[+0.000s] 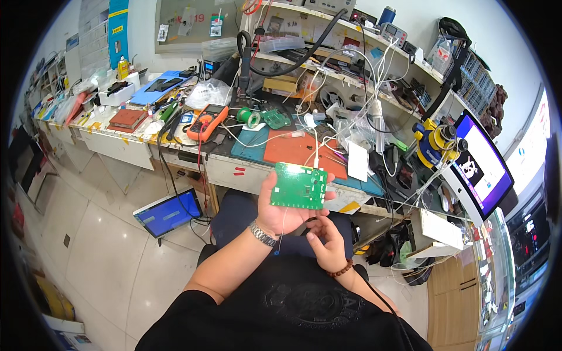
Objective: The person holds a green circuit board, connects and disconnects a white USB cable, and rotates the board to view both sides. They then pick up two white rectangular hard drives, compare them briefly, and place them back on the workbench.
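Observation:
My left hand [275, 213], with a metal watch at the wrist, holds a green circuit board [300, 187] nearly flat above my lap. Its thumb is on the board's left edge and its fingertips show past the right edge. A white cable [317, 157] meets the board's far edge. From its near side hangs a thin pale wire [283, 227] with a blue tip. Just below the board, my right hand [328, 241] has its fingers curled round what looks like a black cable [308, 221]; its end is hard to make out.
Ahead, the cluttered workbench carries an orange mat [290, 151], an orange multimeter [207, 122], a green wire spool [249, 117] and another green board [275, 118]. A monitor [480, 161] stands at right. A blue-screened display [168, 213] sits low on the left, with cables hanging nearby.

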Tool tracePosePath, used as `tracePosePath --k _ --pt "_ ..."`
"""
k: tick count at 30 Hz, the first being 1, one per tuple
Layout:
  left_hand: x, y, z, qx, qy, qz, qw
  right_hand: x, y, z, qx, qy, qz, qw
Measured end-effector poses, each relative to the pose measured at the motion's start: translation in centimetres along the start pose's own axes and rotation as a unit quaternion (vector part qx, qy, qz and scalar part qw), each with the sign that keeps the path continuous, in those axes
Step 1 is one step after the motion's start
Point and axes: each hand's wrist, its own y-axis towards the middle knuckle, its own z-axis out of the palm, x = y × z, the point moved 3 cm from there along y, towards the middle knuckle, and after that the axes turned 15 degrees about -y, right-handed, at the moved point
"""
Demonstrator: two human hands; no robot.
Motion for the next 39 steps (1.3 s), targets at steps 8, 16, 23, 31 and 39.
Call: tracePosePath --k 8,16,23,31,39 --pt "-0.3 0.1 1.2 0.001 -0.012 0.007 1.000 3.8 2.4 -1.4 -0.082 -0.107 -0.092 0.987" --pt "-1.7 0.1 1.5 0.027 0.051 0.020 0.998 8.4 8.7 -4.4 -0.087 -0.231 -0.174 0.953" --pt "-1.0 0.0 1.4 0.006 0.053 0.052 0.997 10.9 11.4 -4.7 0.006 -0.310 -0.192 0.931" --pt "-0.6 -0.3 1.2 0.007 0.029 0.029 0.999 11.9 11.4 -4.7 0.005 -0.274 -0.208 0.939" --pt "-0.2 -0.1 0.7 0.006 0.001 0.023 1.000 11.7 10.8 -4.8 0.009 -0.287 -0.203 0.936"
